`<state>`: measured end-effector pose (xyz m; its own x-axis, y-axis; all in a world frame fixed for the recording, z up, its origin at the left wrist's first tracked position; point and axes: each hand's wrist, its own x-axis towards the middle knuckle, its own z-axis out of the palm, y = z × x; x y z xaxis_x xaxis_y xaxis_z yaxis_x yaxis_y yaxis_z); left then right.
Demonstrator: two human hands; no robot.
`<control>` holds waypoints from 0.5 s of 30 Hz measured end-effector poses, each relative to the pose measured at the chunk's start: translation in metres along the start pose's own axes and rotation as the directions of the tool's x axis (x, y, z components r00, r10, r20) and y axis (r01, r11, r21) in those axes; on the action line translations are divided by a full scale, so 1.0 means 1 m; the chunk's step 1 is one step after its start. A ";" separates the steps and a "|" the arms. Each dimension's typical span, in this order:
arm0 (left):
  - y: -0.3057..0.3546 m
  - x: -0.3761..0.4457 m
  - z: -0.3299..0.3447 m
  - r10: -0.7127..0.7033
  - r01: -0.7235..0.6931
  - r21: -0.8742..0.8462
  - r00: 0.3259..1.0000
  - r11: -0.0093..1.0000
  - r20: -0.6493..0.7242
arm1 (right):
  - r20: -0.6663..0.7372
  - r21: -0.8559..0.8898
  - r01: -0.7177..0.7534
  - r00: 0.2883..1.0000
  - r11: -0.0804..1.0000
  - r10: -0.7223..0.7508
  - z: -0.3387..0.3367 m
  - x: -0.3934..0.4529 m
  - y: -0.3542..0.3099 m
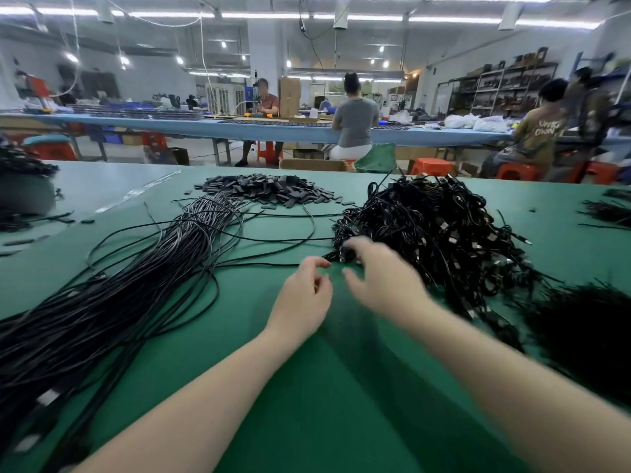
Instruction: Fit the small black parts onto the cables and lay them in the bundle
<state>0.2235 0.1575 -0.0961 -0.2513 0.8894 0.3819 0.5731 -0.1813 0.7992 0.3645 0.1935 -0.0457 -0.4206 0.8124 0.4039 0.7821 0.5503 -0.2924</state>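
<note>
A long bundle of black cables (112,302) runs from the near left toward the middle of the green table (307,387). Behind it lies a heap of small black parts (269,189). On the right sits a tangled pile of black cables with connectors (433,230). My right hand (382,278), blurred, reaches into the pile's near left edge and its fingertips pinch a black cable end (346,256). My left hand (304,295) hovers just left of it with curled fingers, thumb and forefinger close together; whether they hold anything is unclear.
Loose single cables (273,238) loop across the table between bundle and pile. More black cable heaps lie at the far left (20,165) and near right (587,336). Other people sit at a blue bench (205,126) beyond the table's far edge.
</note>
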 end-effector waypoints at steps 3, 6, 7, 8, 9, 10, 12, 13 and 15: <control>0.000 0.008 -0.017 -0.018 0.036 0.166 0.994 0.985 -0.108 | 0.116 -0.026 -0.066 0.991 0.997 0.069 0.033 -0.032 0.000; -0.007 0.031 -0.065 -0.104 0.148 0.493 0.988 0.857 -0.115 | 0.102 0.051 -0.083 0.992 0.995 0.078 0.037 -0.034 0.007; -0.010 0.036 -0.088 -0.110 0.170 0.622 0.985 0.764 -0.134 | 0.101 0.051 -0.066 0.993 0.997 0.061 0.037 -0.034 0.008; -0.014 0.039 -0.112 -0.111 0.187 0.744 0.982 0.641 -0.151 | 0.101 0.049 -0.051 0.994 0.997 0.046 0.037 -0.034 0.008; -0.020 0.040 -0.137 -0.125 0.206 0.845 0.978 0.493 -0.165 | 0.104 0.050 -0.042 0.994 0.998 0.036 0.037 -0.034 0.008; -0.027 0.040 -0.163 -0.170 0.228 0.908 0.969 0.351 -0.178 | 0.106 0.053 -0.038 0.994 0.998 0.032 0.037 -0.035 0.008; -0.043 0.035 -0.206 -0.350 0.302 0.940 0.908 0.161 -0.232 | 0.097 0.062 -0.042 0.995 0.997 0.036 0.035 -0.035 0.008; -0.052 0.032 -0.223 -0.457 0.308 0.945 0.860 0.112 -0.226 | 0.088 0.071 -0.047 0.995 0.996 0.041 0.035 -0.034 0.008; -0.065 0.023 -0.250 -0.609 0.289 0.945 0.781 0.156 -0.139 | 0.080 0.081 -0.047 0.996 0.996 0.040 0.034 -0.033 0.008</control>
<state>-0.0144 0.0852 -0.0228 -0.6535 0.7467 -0.1243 0.7533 0.6254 -0.2035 0.3688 0.1772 -0.0911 -0.4240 0.8468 0.3211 0.7613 0.5254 -0.3801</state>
